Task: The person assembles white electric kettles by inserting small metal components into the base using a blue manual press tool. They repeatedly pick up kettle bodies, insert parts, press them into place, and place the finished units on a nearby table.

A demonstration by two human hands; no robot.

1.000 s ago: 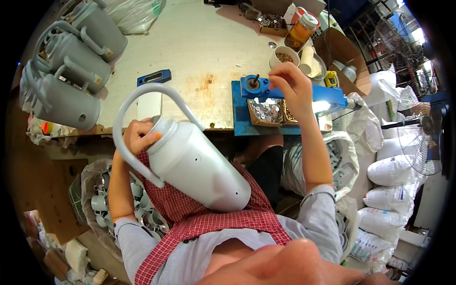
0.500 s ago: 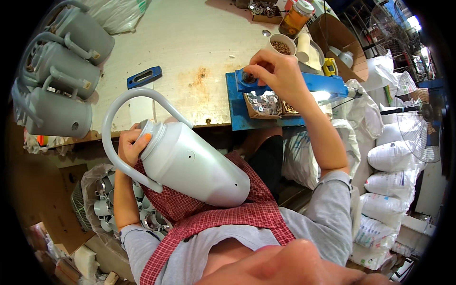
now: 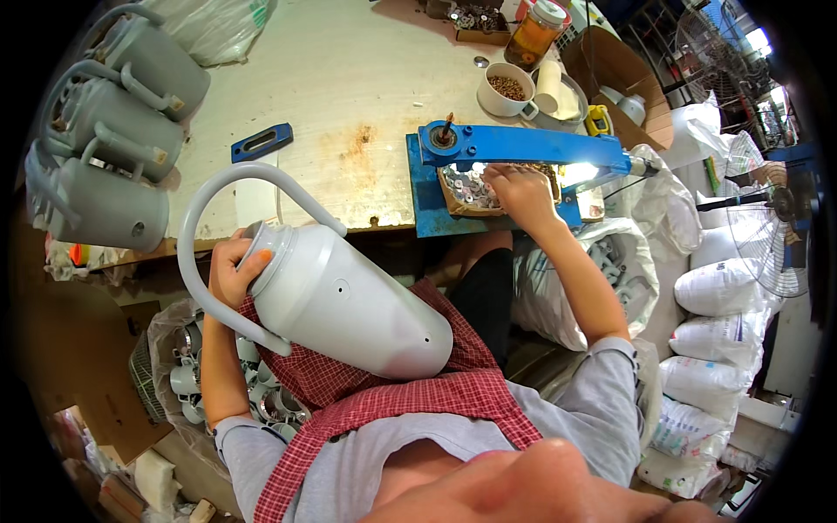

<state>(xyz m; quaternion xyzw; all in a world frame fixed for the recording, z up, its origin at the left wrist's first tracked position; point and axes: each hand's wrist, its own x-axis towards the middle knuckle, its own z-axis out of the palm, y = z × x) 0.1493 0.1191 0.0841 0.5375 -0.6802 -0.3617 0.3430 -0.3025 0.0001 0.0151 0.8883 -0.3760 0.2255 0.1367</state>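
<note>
workbench [image 3: 349, 105]: right hand [image 3: 521, 190] now lower

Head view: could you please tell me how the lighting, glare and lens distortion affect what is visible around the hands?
In the head view, the fisheye bends the workbench edge and blackens the corners; bright glare washes out the blue press just right of the right hand; the left hand and the grey jug are evenly lit and sharp; a blurred skin-coloured shape fills the bottom edge.

A small assembly workshop: worn workbench [image 3: 349, 105], blue hand press [image 3: 523, 144], grey jug bodies [image 3: 113, 131] and stacked sacks [image 3: 724, 349].
</note>
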